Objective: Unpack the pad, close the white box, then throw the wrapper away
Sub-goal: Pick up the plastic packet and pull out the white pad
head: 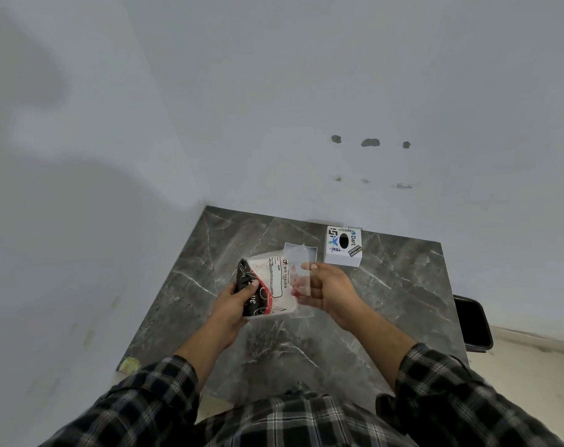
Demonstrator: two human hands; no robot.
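Above the dark marble tabletop (387,301) I hold a flat pad (267,287), printed black, red and white, inside a clear plastic wrapper (301,275). My left hand (238,301) grips the pad's left end, thumb on top. My right hand (325,285) pinches the loose clear end of the wrapper on the right side. Behind the wrapper lies a shallow white box part (301,248), open side up and partly hidden. To its right stands a white box with stickers (343,245) and a dark oval hole on top.
White walls close the table at the back and left. A black bin (472,321) sits below the table's right edge, on a pale floor. A scrap of yellowish tape (129,364) marks the table's front left corner.
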